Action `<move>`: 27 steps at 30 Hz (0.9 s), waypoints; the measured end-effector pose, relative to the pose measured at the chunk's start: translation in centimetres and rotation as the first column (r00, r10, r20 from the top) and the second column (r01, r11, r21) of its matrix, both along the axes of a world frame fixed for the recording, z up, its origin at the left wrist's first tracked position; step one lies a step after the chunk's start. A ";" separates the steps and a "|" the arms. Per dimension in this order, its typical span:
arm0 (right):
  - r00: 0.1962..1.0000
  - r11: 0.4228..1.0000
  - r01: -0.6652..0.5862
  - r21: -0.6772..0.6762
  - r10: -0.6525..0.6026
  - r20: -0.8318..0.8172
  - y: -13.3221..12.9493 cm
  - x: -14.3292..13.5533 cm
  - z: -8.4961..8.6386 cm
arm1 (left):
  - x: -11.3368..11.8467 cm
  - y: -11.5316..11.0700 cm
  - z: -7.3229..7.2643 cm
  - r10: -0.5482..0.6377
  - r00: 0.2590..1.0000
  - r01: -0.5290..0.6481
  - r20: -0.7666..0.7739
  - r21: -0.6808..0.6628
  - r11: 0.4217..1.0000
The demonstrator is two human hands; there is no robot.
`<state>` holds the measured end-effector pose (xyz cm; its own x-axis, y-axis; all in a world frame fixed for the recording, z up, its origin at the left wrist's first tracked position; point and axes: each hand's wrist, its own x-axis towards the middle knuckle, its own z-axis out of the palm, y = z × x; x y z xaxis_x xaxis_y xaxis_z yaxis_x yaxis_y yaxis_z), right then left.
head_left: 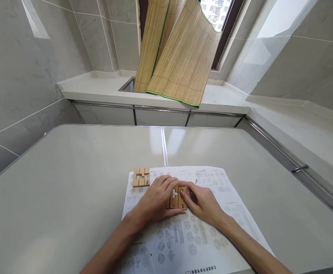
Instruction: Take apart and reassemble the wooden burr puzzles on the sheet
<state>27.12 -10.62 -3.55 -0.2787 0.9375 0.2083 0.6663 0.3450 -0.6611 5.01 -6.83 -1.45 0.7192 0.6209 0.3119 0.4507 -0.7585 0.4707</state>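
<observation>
Blocks of wood (178,198) marked 1 and 2 are held side by side between two hands, just off centre toward five o'clock in the view. Their far and near ends are spanned by the left hand (161,198), its fingers set close together and curved over the far side, its thumb stretched along the near edge; what is covered by its palm cannot be told. The block marked 2 is pinched at its three o'clock side by the right hand (203,201), thumb and forefinger drawn narrow, the other fingers curled and partly hidden. Beneath both hands a white sheet (197,255) printed with small drawings is spread on a pale table (69,190). At ten o'clock from the held blocks, near a corner of the sheet, a wooden set marked 3 (141,183) is laid, with gaps in its middle. At twelve o'clock, beyond the table, a green-edged slatted mat (183,57) is propped on a white counter (97,85).
</observation>
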 end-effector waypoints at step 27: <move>0.998 0.998 -0.058 -0.029 0.058 -0.008 -0.2 -0.1 0.4 | -1.2 1.0 0.0 0.223 0.974 -0.215 -0.039 0.151 0.965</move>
<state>27.04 -10.86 -3.10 -0.3317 0.9255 0.1828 0.6407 0.3633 -0.6764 3.79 -5.88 -1.41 0.5894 0.7163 0.3736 0.6355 -0.6966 0.3329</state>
